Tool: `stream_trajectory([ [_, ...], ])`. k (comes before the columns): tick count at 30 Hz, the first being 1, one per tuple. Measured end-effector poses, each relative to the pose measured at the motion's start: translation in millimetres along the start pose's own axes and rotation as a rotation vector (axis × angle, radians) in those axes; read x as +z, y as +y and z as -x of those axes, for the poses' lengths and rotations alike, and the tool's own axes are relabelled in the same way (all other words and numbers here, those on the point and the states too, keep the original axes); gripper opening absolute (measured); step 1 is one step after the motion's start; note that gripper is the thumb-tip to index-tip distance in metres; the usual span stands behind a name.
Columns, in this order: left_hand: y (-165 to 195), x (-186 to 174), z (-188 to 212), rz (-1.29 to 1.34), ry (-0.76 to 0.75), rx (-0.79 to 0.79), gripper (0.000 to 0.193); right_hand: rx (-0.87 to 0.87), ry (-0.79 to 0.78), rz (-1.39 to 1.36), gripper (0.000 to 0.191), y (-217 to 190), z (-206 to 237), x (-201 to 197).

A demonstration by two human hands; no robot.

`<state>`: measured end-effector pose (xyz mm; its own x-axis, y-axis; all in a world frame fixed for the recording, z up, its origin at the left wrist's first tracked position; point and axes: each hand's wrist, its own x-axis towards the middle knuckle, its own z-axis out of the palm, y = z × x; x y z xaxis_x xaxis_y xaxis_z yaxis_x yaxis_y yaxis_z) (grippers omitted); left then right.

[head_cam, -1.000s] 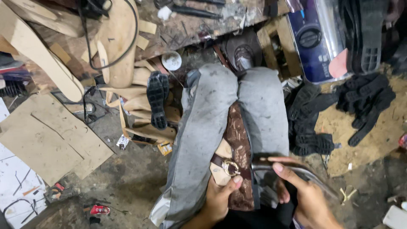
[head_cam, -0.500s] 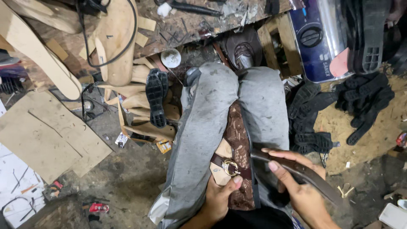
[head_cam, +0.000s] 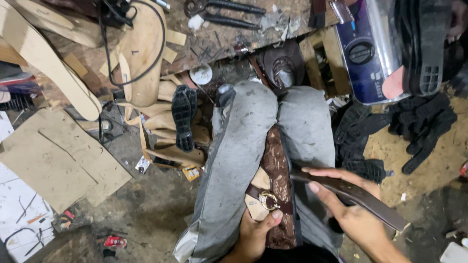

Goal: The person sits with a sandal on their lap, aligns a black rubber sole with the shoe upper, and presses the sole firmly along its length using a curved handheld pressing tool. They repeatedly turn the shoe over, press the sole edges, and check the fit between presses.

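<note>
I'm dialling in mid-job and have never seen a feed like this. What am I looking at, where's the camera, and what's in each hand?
There is no machine: a person works with bare hands, filmed by one camera on their head, looking down over their grey-trousered knees. The left hand steadies a sandal piece with a brass buckle on the lap. The right hand grips a dark brown strap. Around them on the floor lie black rubber soles, tan insole cut-outs and cardboard; pliers rest on the wooden bench above.

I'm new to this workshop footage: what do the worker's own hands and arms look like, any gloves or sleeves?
Both the left hand and right hand are bare: no gloves, rings or watch visible. The forearms in view show no sleeves. The nails are short.
</note>
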<state>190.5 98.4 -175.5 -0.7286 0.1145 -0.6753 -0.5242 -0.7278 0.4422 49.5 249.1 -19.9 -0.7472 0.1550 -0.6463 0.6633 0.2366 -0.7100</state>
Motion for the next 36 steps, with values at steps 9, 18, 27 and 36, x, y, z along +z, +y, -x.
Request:
stream_trajectory([
  [9,4,8,15,0.101,-0.04,0.013,0.057,-0.148,-0.037,0.394,0.027,-20,-4,-6],
  [18,16,10,55,-0.115,-0.13,0.077,0.056,-0.042,-0.506,-0.743,0.032,89,-9,-45],
  [27,129,56,5,-0.404,-0.712,0.406,0.08,-0.128,-0.683,-0.821,0.031,128,30,-45],
  [36,126,78,-74,-0.413,-0.565,0.217,0.038,-0.11,-0.173,-0.639,0.037,128,65,-1],
])
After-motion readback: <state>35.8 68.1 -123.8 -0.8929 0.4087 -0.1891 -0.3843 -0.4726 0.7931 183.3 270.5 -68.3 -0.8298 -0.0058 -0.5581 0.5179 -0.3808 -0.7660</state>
